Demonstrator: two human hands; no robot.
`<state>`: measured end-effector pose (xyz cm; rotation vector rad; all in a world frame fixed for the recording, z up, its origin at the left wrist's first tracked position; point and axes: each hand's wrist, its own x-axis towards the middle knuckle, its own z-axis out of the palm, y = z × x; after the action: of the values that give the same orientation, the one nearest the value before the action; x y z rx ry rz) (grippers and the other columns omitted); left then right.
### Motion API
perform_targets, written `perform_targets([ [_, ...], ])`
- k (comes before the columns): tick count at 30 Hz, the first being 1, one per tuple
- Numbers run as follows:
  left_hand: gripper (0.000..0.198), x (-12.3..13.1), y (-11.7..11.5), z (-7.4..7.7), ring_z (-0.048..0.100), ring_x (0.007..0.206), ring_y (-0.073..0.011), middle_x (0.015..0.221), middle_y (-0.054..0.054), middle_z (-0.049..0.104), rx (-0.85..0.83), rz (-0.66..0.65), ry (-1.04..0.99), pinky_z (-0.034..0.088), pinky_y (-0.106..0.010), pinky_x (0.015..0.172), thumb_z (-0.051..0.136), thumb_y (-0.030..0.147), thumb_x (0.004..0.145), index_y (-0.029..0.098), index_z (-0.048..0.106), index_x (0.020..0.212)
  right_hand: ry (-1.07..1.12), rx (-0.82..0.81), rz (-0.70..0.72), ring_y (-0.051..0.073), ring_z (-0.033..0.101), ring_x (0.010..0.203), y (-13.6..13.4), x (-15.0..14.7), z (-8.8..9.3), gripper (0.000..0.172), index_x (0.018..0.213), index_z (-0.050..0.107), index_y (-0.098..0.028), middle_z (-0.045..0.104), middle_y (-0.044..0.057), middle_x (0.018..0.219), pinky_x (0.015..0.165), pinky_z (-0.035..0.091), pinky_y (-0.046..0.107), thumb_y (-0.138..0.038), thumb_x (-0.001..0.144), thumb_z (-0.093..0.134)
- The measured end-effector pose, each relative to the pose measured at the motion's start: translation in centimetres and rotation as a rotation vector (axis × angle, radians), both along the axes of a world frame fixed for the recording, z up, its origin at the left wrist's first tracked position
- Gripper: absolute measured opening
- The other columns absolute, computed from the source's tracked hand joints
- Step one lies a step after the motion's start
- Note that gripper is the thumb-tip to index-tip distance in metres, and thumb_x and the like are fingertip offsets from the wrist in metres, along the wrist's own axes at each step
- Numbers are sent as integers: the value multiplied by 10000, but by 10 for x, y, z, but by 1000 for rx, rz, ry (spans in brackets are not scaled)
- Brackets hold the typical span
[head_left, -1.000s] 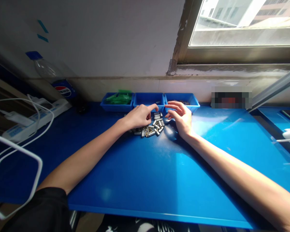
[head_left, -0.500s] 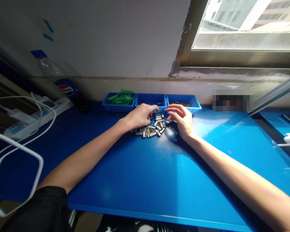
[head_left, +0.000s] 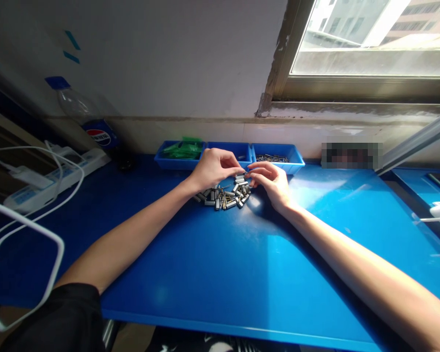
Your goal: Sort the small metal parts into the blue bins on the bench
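Note:
My left hand reaches over the back of a pile of small grey metal blocks and thin brass-coloured pins. Its thumb and fingers are pinched together. Opposite it, my right hand is curled, with thumb and forefinger closed. The fingertips of both hands nearly meet just above a short stack of grey blocks at the back of the pile. Whatever small part sits between the fingertips is too hidden to make out.
Behind the hands stand three blue bins: one with green plastic bags, a middle bin partly covered by my left hand, and one with dark thin pins. A cola bottle and a white power strip with cables are at left.
My left hand has moved right and its open fingers have closed to a pinch. My right hand has shifted slightly left, and the fingertips have come together.

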<state>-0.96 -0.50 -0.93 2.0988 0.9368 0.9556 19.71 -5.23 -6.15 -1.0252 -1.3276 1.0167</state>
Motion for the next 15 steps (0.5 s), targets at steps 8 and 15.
perform_targets([
  [8,417,2,0,-5,708,597,-173,671,-77,766,-184,-14,-70,557,-265,587,858,535,761,127,772,749,25,-29,10,219,717,721,-1,-2,-1,298,892,788,-248,786,25,822,749,628,419,-463,721,905],
  [15,388,5,-2,-6,751,700,-194,772,-93,796,-250,-101,-122,610,-298,704,872,479,756,112,796,853,113,-65,42,190,672,661,6,5,-2,268,875,797,-256,741,-10,737,760,603,402,-432,711,916],
])
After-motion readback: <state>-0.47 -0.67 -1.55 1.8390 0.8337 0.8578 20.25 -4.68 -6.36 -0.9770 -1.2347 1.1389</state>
